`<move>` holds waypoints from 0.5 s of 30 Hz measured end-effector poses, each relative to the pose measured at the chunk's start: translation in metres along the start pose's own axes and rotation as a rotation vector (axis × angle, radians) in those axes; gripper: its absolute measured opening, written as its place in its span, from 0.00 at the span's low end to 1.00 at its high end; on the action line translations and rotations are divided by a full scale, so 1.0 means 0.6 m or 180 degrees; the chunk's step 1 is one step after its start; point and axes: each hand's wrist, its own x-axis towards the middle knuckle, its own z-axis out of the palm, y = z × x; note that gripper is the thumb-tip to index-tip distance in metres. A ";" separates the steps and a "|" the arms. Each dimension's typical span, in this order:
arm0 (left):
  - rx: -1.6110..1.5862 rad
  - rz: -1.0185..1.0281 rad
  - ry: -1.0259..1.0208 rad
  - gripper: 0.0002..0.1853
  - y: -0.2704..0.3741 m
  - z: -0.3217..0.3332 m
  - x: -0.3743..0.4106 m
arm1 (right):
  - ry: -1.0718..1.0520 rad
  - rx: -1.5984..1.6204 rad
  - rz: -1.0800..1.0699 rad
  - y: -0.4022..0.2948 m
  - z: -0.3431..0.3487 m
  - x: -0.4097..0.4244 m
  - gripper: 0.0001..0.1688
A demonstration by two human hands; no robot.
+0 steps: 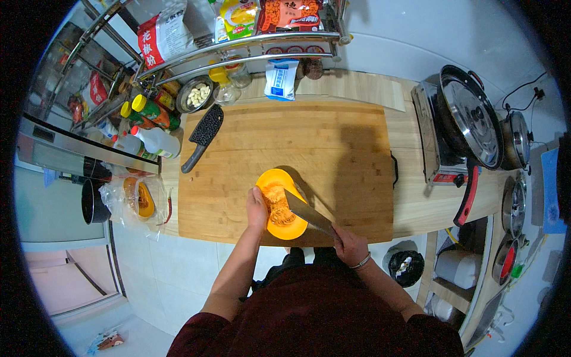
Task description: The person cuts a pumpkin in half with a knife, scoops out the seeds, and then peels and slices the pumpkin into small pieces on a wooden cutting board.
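A halved pumpkin [292, 230] rests cut side up near the front edge of a wooden cutting board [250, 134], its stringy pulp and seeds showing. My left hand [256, 209] grips the pumpkin along its left side. In my right hand [351, 244] is the handle of a cleaver [310, 213], whose blade slants up and left over the pumpkin. The blade's front corner is at the pulp; whether it cuts in cannot be told. A second, dark speckled cleaver [207, 127] lies at the board's upper left.
Left of the board lie another pumpkin piece [145, 201] in a plastic bag and a dried chili [168, 207]. Bottles [158, 142] and a bowl of garlic cloves [196, 94] stand behind it. On the right, a lidded wok [473, 116] sits on a gas stove [430, 134]. A bin [406, 267] stands below.
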 end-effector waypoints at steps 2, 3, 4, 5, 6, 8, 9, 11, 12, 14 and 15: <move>0.0049 0.0036 -0.0002 0.22 -0.008 -0.004 0.005 | -0.0083 -0.0070 -0.0007 -0.002 -0.002 0.001 0.24; 0.0074 0.0054 -0.0004 0.22 -0.006 -0.005 0.006 | -0.0113 -0.0095 -0.0027 -0.003 -0.003 0.002 0.24; 0.0121 0.0070 0.0007 0.22 -0.005 -0.005 0.006 | -0.0142 -0.0119 -0.0047 -0.004 -0.002 0.003 0.25; 0.0169 0.0086 0.0019 0.22 -0.002 -0.005 0.005 | -0.0138 -0.0115 -0.0077 -0.004 -0.001 0.003 0.25; 0.0215 0.0101 0.0035 0.22 0.000 -0.005 0.004 | -0.0137 -0.0111 -0.0110 -0.003 0.001 0.003 0.26; 0.0501 0.0199 0.0006 0.22 -0.014 -0.014 0.012 | -0.0101 -0.0132 -0.0199 -0.001 0.007 0.003 0.26; 0.0640 0.0246 -0.0021 0.22 -0.005 -0.012 0.012 | -0.0063 -0.0165 -0.0246 0.001 0.011 0.003 0.27; 0.0858 0.0145 -0.0135 0.21 0.014 -0.010 0.007 | -0.0055 -0.0236 -0.0305 0.003 0.013 0.005 0.27; 0.0967 0.0095 -0.0176 0.21 0.026 -0.011 0.003 | -0.0088 -0.0264 -0.0332 0.000 0.012 0.009 0.27; 0.0843 0.0075 -0.0271 0.20 0.006 -0.019 0.016 | -0.0265 -0.0357 -0.0287 -0.010 0.004 0.016 0.27; 0.0778 0.0063 -0.0321 0.20 0.006 -0.020 0.018 | -0.0409 -0.0427 -0.0214 -0.018 -0.004 0.021 0.28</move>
